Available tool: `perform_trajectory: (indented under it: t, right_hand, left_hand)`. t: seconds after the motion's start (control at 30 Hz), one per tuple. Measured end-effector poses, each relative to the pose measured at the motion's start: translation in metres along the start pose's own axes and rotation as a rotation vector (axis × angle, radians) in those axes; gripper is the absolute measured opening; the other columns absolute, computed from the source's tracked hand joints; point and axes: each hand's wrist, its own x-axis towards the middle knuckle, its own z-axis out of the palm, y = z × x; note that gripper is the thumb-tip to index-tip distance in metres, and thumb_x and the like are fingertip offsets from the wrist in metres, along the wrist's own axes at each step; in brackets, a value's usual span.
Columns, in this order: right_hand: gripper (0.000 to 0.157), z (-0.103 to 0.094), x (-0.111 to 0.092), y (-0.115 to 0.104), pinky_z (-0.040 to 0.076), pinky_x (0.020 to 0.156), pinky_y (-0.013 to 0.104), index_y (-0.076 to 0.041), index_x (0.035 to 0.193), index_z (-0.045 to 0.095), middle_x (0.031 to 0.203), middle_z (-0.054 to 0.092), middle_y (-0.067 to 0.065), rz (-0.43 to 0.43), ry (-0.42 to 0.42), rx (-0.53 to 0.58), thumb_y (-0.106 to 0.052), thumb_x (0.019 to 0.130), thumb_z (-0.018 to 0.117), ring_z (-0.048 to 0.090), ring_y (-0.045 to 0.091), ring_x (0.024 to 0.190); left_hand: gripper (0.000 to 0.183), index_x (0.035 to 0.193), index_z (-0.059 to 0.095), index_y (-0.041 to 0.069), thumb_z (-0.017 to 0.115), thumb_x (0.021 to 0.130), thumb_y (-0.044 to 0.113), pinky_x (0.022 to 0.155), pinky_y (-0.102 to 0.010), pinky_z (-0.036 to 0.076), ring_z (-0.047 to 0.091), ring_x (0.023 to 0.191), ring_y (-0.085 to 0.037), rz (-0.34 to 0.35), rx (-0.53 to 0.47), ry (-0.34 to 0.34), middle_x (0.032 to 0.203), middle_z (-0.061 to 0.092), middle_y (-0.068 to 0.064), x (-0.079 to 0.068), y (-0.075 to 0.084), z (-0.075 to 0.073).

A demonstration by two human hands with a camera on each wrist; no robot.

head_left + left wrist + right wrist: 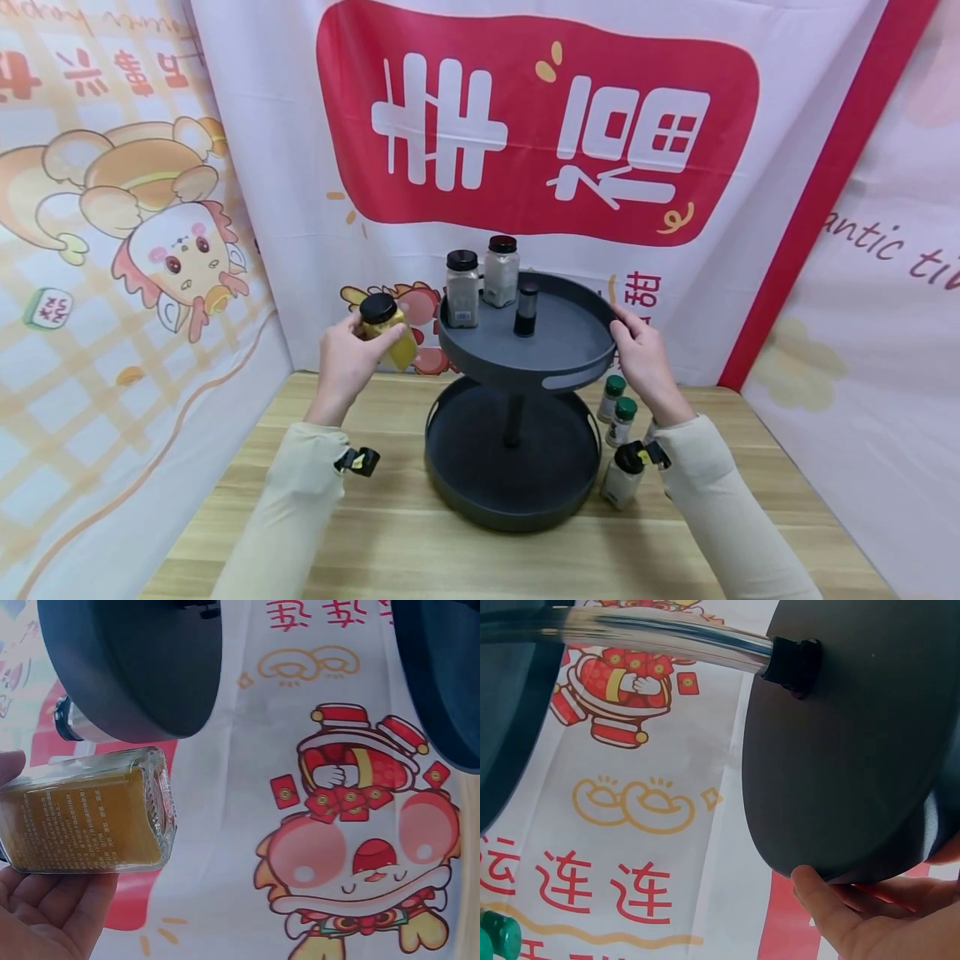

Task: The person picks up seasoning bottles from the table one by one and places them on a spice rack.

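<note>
My left hand point(347, 360) grips a square glass spice jar point(388, 325) of yellow powder with a black lid. Tilted, it hangs in the air left of a dark two-tier tray stand point(513, 518). In the left wrist view the jar point(90, 814) lies sideways between thumb and fingers, its base toward the upper tray. My right hand point(643, 354) holds the right rim of the upper tray point(570, 333); the right wrist view shows the fingers point(829, 907) at its edge and underside. Two black-lidded jars point(462, 292) of pale powder stand upright on the upper tray's left side.
The stand's short centre post point(527, 312) rises from the upper tray. Green-capped bottles point(621, 421) and a black-lidded jar point(622, 479) stand right of the lower tray, by my right forearm. A printed cloth point(292, 167) hangs behind the wooden table point(390, 517).
</note>
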Motion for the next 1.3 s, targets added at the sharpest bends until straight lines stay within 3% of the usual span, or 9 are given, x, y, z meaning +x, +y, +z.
perform_trajectory:
  t: [0.17, 0.33, 0.5, 0.6, 0.77, 0.97, 1.17, 1.3]
  right_hand:
    - [0.048, 0.0, -0.001, -0.002, 0.045, 0.05, 0.027, -0.014, 0.147, 0.036, 0.096, 0.055, 0.017, 0.006, -0.003, 0.0, -0.031, 0.102, 0.036, 0.048, 0.017, 0.053]
    - [0.049, 0.0, -0.003, -0.002, 0.045, 0.051, 0.028, -0.013, 0.147, 0.034, 0.095, 0.054, 0.017, 0.01, -0.013, -0.008, -0.032, 0.102, 0.035, 0.05, 0.021, 0.056]
    - [0.049, 0.0, -0.003, -0.002, 0.045, 0.072, 0.034, -0.011, 0.147, 0.034, 0.134, 0.048, 0.018, -0.002, -0.005, -0.018, -0.031, 0.102, 0.034, 0.054, 0.026, 0.087]
    - [0.049, 0.001, -0.004, -0.002, 0.043, 0.079, 0.038, -0.009, 0.147, 0.034, 0.143, 0.04, 0.014, -0.016, 0.008, -0.026, -0.03, 0.102, 0.034, 0.051, 0.03, 0.097]
    - [0.049, 0.003, -0.005, -0.001, 0.047, 0.072, 0.035, -0.01, 0.146, 0.035, 0.14, 0.045, 0.014, -0.022, 0.021, -0.048, -0.032, 0.102, 0.034, 0.054, 0.027, 0.086]
    - [0.049, 0.004, -0.007, -0.003, 0.049, 0.067, 0.031, -0.01, 0.146, 0.036, 0.135, 0.049, 0.016, -0.023, 0.031, -0.053, -0.033, 0.102, 0.035, 0.055, 0.025, 0.08]
    - [0.049, 0.004, -0.009, -0.004, 0.048, 0.065, 0.033, -0.01, 0.146, 0.037, 0.115, 0.056, 0.019, -0.022, 0.047, -0.074, -0.032, 0.102, 0.035, 0.054, 0.025, 0.075]
    - [0.049, 0.005, -0.01, -0.005, 0.048, 0.065, 0.034, -0.011, 0.146, 0.037, 0.104, 0.057, 0.018, -0.016, 0.055, -0.094, -0.033, 0.102, 0.035, 0.054, 0.024, 0.074]
  left_hand:
    - [0.06, 0.113, 0.064, 0.006, 0.073, 0.076, 0.053, 0.069, -0.036, 0.054, 0.061, 0.089, -0.026, 0.039, -0.001, 0.015, 0.106, 0.066, -0.012, 0.003, 0.01, -0.001]
    - [0.059, 0.111, 0.064, 0.006, 0.073, 0.076, 0.053, 0.072, -0.035, 0.053, 0.062, 0.09, -0.024, 0.061, -0.023, 0.032, 0.104, 0.067, -0.011, 0.003, 0.019, -0.004]
    - [0.059, 0.113, 0.063, 0.005, 0.074, 0.076, 0.05, 0.074, -0.033, 0.053, 0.061, 0.092, -0.023, 0.056, -0.063, 0.016, 0.105, 0.066, -0.011, 0.003, 0.03, -0.005]
    - [0.059, 0.115, 0.062, 0.004, 0.073, 0.078, 0.048, 0.074, -0.03, 0.053, 0.06, 0.093, -0.023, 0.048, -0.103, 0.003, 0.107, 0.065, -0.012, 0.002, 0.036, -0.006]
    - [0.057, 0.117, 0.061, 0.002, 0.073, 0.08, 0.044, 0.075, -0.028, 0.051, 0.059, 0.095, -0.022, 0.031, -0.168, 0.004, 0.109, 0.064, -0.012, 0.002, 0.044, -0.007]
    - [0.056, 0.115, 0.062, 0.004, 0.074, 0.079, 0.045, 0.071, -0.028, 0.05, 0.058, 0.09, -0.02, 0.063, -0.195, 0.035, 0.107, 0.065, -0.011, 0.003, 0.055, -0.007]
    - [0.058, 0.122, 0.06, 0.007, 0.073, 0.08, 0.045, 0.087, -0.036, 0.051, 0.06, 0.099, -0.021, 0.072, -0.238, 0.003, 0.114, 0.064, -0.009, 0.002, 0.067, -0.003]
    - [0.056, 0.123, 0.059, 0.006, 0.072, 0.081, 0.041, 0.09, -0.038, 0.05, 0.06, 0.101, -0.023, 0.094, -0.248, -0.012, 0.114, 0.064, -0.01, 0.003, 0.072, 0.001]
